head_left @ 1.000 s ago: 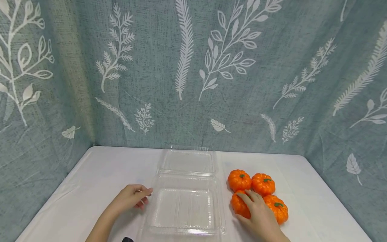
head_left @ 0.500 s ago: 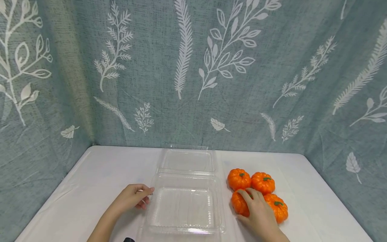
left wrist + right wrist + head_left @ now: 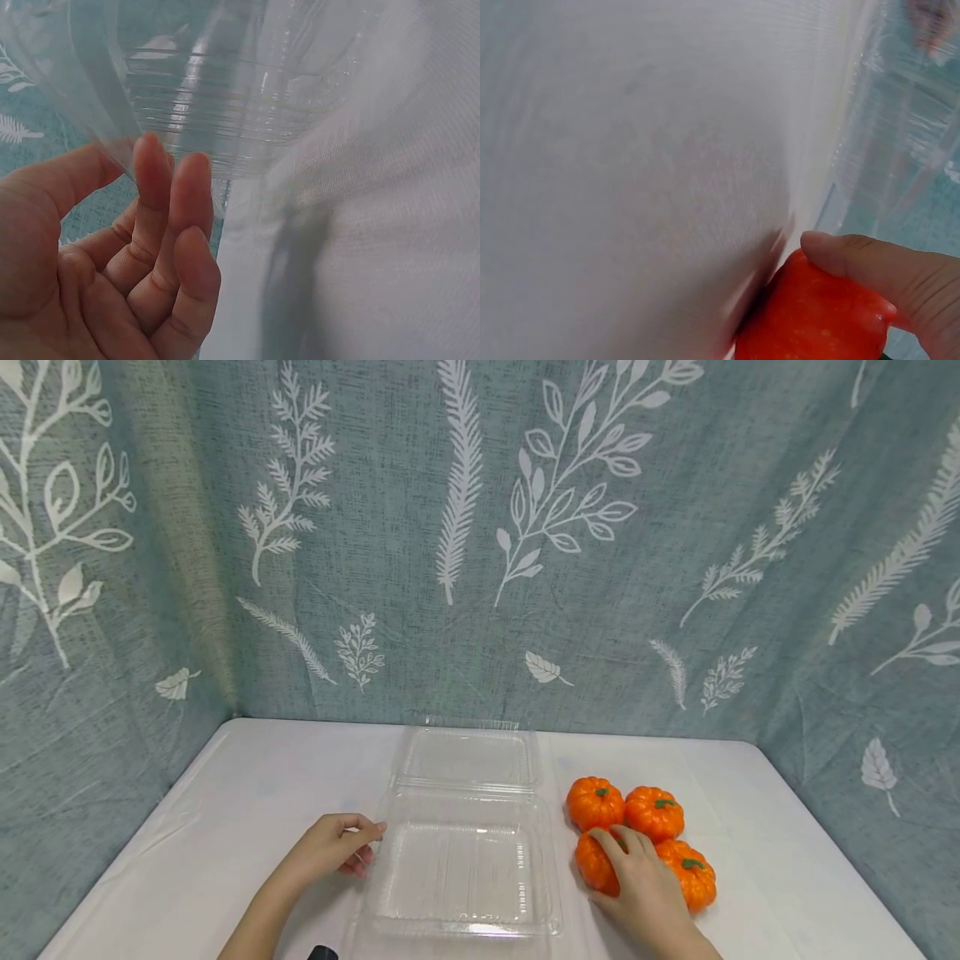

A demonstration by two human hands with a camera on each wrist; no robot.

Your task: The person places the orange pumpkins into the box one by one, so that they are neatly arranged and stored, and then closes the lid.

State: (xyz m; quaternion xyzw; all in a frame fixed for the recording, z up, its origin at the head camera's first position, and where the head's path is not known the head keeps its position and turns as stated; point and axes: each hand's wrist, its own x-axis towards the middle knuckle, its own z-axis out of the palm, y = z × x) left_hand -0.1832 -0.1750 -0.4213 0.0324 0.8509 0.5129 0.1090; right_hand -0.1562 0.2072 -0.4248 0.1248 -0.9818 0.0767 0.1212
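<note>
A clear plastic clamshell container (image 3: 450, 881) lies opened out on the white table, its lid (image 3: 465, 760) folded back toward the curtain. At the container's left rim, my left hand (image 3: 330, 847) pinches the edge between thumb and index finger; the left wrist view shows the thin plastic (image 3: 187, 97) there. On the other side, my right hand (image 3: 647, 889) grips a small orange pumpkin (image 3: 595, 864) from above, its thumb (image 3: 877, 266) against the near side. That pumpkin still sits on the table, its right part hidden under the fingers.
Three more orange pumpkins stand close around the right hand: one at the back left (image 3: 595, 804), another at the back right (image 3: 655, 814), and one to the right (image 3: 690, 877). A dark object (image 3: 322, 952) pokes in at the bottom edge. A patterned curtain (image 3: 480, 543) hangs behind the table.
My left hand has edged slightly right at the container's rim. The right-hand fingers have shifted slightly on the pumpkin, which stays in place.
</note>
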